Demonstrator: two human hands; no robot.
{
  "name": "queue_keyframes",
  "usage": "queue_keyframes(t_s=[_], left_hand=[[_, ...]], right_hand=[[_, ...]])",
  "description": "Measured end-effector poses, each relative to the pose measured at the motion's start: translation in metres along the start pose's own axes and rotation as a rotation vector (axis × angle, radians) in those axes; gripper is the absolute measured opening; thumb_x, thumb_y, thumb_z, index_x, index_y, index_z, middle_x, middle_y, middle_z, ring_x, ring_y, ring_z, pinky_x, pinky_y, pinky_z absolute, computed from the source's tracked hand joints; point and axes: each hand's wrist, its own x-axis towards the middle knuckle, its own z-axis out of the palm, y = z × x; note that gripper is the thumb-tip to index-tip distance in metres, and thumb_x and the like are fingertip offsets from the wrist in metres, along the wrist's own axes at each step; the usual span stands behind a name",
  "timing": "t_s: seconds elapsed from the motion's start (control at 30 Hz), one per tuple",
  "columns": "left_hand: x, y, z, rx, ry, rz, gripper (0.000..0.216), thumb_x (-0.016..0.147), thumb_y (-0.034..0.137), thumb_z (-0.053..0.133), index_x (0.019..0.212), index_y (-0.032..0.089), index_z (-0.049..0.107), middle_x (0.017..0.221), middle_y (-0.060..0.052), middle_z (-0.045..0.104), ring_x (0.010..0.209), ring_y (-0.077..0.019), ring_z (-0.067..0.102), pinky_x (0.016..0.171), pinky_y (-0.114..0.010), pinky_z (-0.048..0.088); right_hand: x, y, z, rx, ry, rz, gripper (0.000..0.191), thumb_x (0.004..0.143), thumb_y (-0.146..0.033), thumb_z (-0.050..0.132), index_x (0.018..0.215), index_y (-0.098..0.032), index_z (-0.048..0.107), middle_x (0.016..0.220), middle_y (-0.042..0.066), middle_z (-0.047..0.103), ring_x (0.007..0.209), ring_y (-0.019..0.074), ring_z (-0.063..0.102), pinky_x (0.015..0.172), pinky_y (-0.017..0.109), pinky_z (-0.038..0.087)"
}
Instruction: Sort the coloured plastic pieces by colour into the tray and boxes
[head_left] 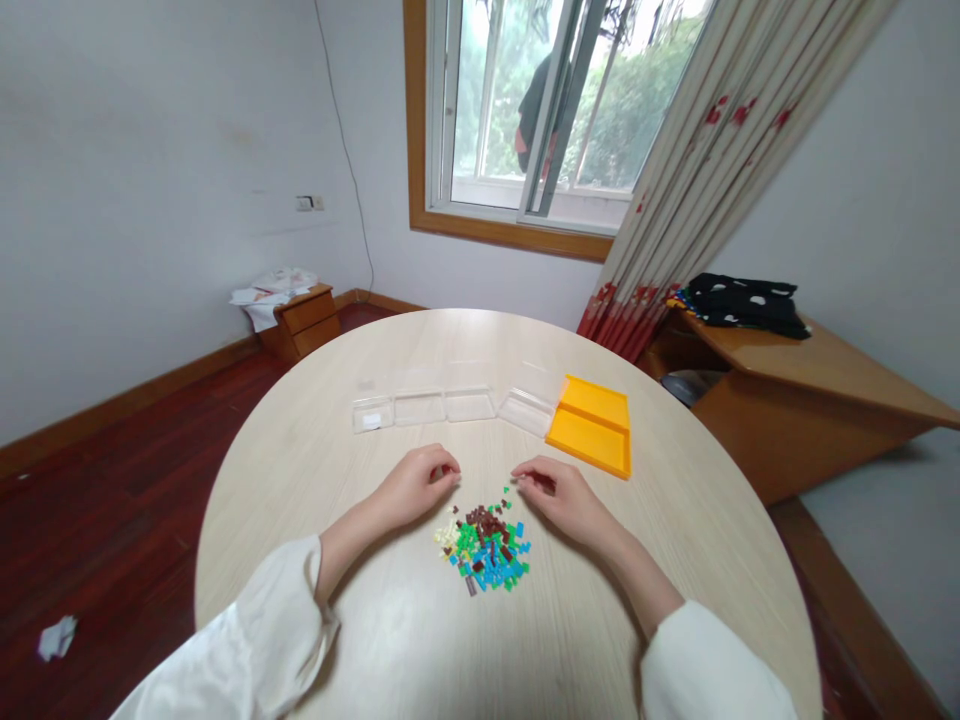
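Note:
A pile of tiny building bricks in brown, green, blue and cream lies on the round table between my forearms. At the pile's upper left, my left hand rests with its fingers curled and the thumb and fingertip together. My right hand is at the upper right, bent into a similar pinch. Anything between either set of fingertips is too small to make out. A small green brick lies just below my right fingertips. The two hands are apart.
Beyond my hands stand open clear plastic boxes and a yellow two-part tray. The pale round table has a curved edge. A wooden cabinet with a black cloth is at right. A small drawer unit stands far left.

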Motion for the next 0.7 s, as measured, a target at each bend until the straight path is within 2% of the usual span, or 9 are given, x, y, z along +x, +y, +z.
queue_keyframes(t_s=[0.13, 0.27, 0.5, 0.7], left_hand=[[0.003, -0.007, 0.003, 0.018, 0.064, -0.059, 0.016, 0.08, 0.022, 0.051, 0.078, 0.015, 0.066, 0.072, -0.004, 0.062, 0.066, -0.0144, 0.053, 0.063, -0.026, 0.04], [0.003, -0.004, 0.002, 0.01, 0.08, -0.07, 0.016, 0.079, 0.021, 0.051, 0.079, 0.014, 0.065, 0.071, -0.004, 0.062, 0.066, -0.0145, 0.053, 0.063, -0.026, 0.041], [0.002, -0.003, 0.005, -0.018, 0.089, -0.055, 0.015, 0.08, 0.021, 0.052, 0.079, 0.014, 0.065, 0.069, -0.003, 0.06, 0.064, -0.0143, 0.053, 0.061, -0.025, 0.04], [0.002, -0.002, 0.009, -0.046, 0.074, 0.003, 0.012, 0.079, 0.021, 0.057, 0.08, 0.014, 0.066, 0.073, -0.003, 0.06, 0.067, -0.0134, 0.052, 0.063, -0.024, 0.041]], right_hand=[[0.0, 0.006, 0.001, -0.042, -0.103, -0.021, 0.021, 0.077, -0.021, 0.055, 0.092, -0.016, 0.068, 0.082, 0.005, 0.063, 0.07, 0.0143, 0.055, 0.066, 0.027, 0.045], [0.0, 0.004, 0.002, -0.064, -0.126, -0.051, 0.022, 0.078, -0.018, 0.054, 0.094, -0.017, 0.069, 0.084, 0.006, 0.064, 0.075, 0.0153, 0.057, 0.07, 0.028, 0.045], [0.001, 0.002, 0.006, -0.082, -0.08, -0.059, 0.014, 0.079, -0.017, 0.053, 0.078, -0.018, 0.067, 0.079, 0.005, 0.065, 0.075, 0.0163, 0.058, 0.07, 0.029, 0.045], [0.004, 0.004, 0.015, -0.095, 0.005, -0.054, 0.013, 0.08, -0.019, 0.052, 0.078, -0.017, 0.065, 0.075, 0.004, 0.062, 0.07, 0.0155, 0.055, 0.067, 0.029, 0.043]])
